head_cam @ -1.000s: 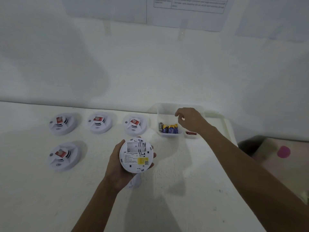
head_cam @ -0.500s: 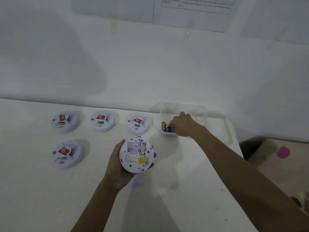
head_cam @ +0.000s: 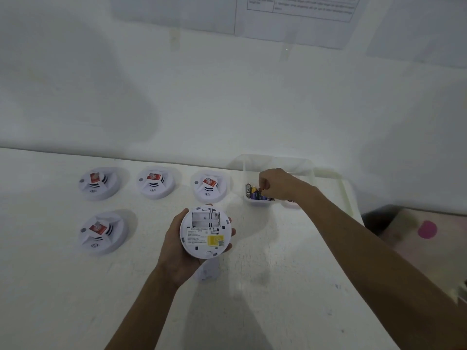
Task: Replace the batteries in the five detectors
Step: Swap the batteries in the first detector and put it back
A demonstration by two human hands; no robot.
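My left hand (head_cam: 177,251) grips a round white detector (head_cam: 205,232) turned back side up, its battery bay open and empty. Under it on the table lies a small white cover (head_cam: 207,272). Several other white detectors with red stickers lie face up: three in a back row (head_cam: 98,183) (head_cam: 156,181) (head_cam: 209,186) and one in front at the left (head_cam: 101,232). My right hand (head_cam: 280,184) reaches into a small clear tray (head_cam: 257,202) of batteries (head_cam: 254,193), its fingertips pinching a battery there.
A second small dish (head_cam: 290,203) sits just right of the battery tray, mostly hidden by my right wrist. Behind both stands a larger clear bin (head_cam: 326,173) against the white wall. The table's right edge (head_cam: 358,218) drops to a floor with a pink spot (head_cam: 427,229).
My right hand moved left and down from above the small dish into the battery tray and closed its fingers on a battery. My left hand kept the detector still.
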